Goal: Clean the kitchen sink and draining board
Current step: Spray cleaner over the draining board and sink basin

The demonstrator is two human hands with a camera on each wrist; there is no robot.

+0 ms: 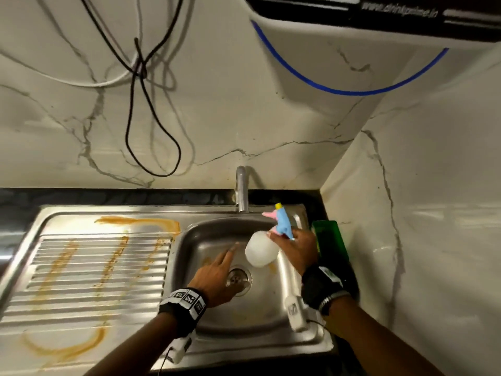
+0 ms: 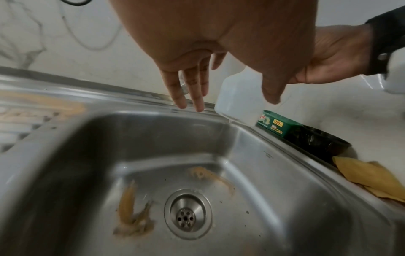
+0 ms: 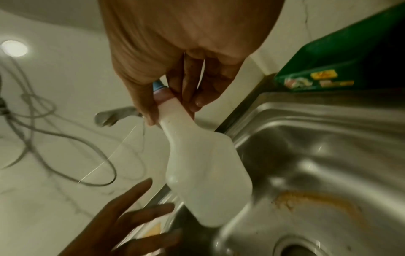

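Observation:
A steel sink (image 1: 287, 270) with a round drain (image 1: 238, 278) has orange-brown smears on its floor (image 2: 129, 206). The ribbed draining board (image 1: 100, 270) to its left carries long orange streaks. My right hand (image 1: 295, 248) grips the neck of a white spray bottle (image 1: 260, 248) with a blue and pink trigger head, tilted over the basin's right side. In the right wrist view its fingers (image 3: 197, 90) wrap the bottle (image 3: 203, 173) neck. My left hand (image 1: 217, 272) hovers over the basin with fingers straight, holding nothing; its fingers (image 2: 190, 86) point toward the back rim.
A chrome tap (image 1: 242, 188) rises behind the basin. A green box (image 1: 329, 240) lies on the dark counter right of the sink, with a yellow cloth (image 2: 370, 178) nearer. Cables (image 1: 141, 85) hang on the marble wall; a purifier with a blue tube (image 1: 339, 90) sits above.

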